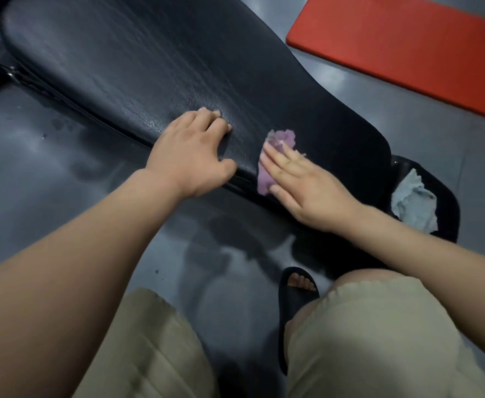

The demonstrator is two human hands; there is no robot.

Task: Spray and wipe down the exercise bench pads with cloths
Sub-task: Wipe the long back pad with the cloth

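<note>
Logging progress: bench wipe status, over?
Left hand open on back pad. Right hand flat, pressing purple cloth to pad. Grey cloth idle on seat pad.

bare forearms [98, 254], khaki shorts [364, 340], one black slide sandal [293, 305]

both forearms are uncovered from the frame's edge down to the wrists, and the left hand [189, 156] and right hand [301, 182] are bare too, with short, plain fingernails. the shorts are a pale khaki-beige in a soft, loose cloth; the left leg shows long lengthwise creases, and both hems have a slightly wavy edge. a bare knee [359, 275] shows just past the right hem. the sandal is matte black with one broad strap and a thick sole, open at the front, where the toes [300, 282] show.
</note>
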